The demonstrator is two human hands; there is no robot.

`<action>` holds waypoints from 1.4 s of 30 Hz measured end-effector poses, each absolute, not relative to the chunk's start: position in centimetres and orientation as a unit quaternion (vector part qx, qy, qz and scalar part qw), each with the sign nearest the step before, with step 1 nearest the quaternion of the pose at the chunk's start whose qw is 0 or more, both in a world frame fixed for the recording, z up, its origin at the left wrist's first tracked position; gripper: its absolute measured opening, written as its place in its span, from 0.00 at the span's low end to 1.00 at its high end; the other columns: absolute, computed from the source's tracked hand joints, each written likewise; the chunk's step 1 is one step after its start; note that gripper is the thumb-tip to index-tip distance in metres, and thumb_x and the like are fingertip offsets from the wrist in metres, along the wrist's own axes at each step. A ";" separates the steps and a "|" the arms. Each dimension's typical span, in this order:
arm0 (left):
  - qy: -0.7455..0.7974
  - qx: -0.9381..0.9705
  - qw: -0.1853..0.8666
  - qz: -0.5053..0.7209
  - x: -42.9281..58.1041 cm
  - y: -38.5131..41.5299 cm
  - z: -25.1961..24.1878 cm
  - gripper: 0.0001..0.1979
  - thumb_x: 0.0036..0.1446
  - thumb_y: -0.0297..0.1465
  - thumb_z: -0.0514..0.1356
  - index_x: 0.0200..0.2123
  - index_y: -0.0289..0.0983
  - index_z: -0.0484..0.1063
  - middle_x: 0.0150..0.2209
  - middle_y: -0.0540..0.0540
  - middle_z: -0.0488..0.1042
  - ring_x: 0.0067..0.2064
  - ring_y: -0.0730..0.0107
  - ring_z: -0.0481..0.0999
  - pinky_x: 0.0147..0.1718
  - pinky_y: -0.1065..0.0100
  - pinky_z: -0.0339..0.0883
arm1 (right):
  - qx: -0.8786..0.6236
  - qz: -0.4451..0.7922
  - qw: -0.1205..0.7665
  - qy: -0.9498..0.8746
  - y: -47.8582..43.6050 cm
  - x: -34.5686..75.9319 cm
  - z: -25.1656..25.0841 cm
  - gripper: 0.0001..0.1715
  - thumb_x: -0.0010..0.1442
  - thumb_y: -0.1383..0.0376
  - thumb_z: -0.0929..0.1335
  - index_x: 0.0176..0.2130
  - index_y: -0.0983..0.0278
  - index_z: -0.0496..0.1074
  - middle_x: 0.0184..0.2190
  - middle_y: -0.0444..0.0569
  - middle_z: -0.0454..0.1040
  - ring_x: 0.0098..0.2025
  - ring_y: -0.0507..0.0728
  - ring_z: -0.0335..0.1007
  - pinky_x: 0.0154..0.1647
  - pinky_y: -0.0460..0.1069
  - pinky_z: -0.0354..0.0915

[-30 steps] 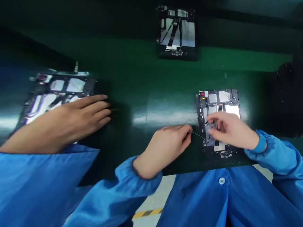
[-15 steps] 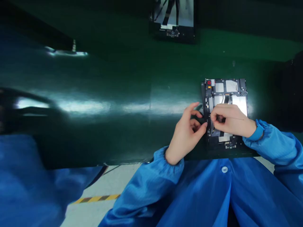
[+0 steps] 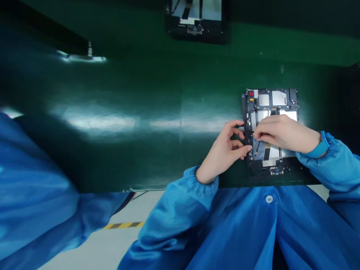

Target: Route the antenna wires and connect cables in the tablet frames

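Bright glare streaks the dim green workbench [image 3: 98,122]

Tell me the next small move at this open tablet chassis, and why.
Probably press the thin wire into place along the left edge of the tablet chassis with the right hand: its fingertips pinch there, and the left hand rests right beside.

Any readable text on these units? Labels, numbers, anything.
Nothing can be read in this view.
Red tag at the top corner of the opened tablet: too small to read.
Yellow tag just below it: too small to read.
Small board at the tablet's lower edge: markings too small to read.
Second opened tablet, further along the bench: blurred, no text legible.
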State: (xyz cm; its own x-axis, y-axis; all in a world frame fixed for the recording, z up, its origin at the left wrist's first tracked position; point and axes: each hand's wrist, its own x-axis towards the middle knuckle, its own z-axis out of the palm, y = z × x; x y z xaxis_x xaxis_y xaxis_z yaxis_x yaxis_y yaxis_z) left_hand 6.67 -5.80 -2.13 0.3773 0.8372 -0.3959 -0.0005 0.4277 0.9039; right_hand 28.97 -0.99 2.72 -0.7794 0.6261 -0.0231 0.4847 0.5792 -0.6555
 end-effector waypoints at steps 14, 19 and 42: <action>0.544 0.455 0.649 0.275 8.3 -5.9 -1.1 0.31 0.48 0.24 0.64 0.54 0.43 0.57 0.37 0.55 0.64 0.25 0.82 0.68 0.23 0.75 0.65 | -0.328 0.328 0.147 -0.874 -0.2 28.2 0.7 0.07 0.67 0.73 0.68 0.40 0.63 0.76 0.37 0.50 0.79 0.39 0.57 0.73 0.42 0.51 0.66; 0.578 0.460 0.614 0.278 8.8 -4.8 -1.0 0.26 0.46 0.25 0.65 0.49 0.41 0.59 0.30 0.58 0.64 0.27 0.77 0.68 0.25 0.75 0.62 | -0.321 0.325 0.183 -0.870 0.3 28.3 0.2 0.07 0.68 0.73 0.68 0.39 0.64 0.76 0.37 0.50 0.79 0.39 0.56 0.74 0.42 0.50 0.66; 0.589 0.500 0.587 0.242 8.8 -1.7 -1.3 0.18 0.45 0.26 0.64 0.38 0.41 0.60 0.24 0.59 0.63 0.22 0.78 0.62 0.22 0.75 0.53 | -0.409 0.298 0.216 -0.835 1.8 27.9 -0.5 0.05 0.63 0.72 0.71 0.38 0.63 0.76 0.35 0.47 0.78 0.37 0.55 0.69 0.41 0.49 0.61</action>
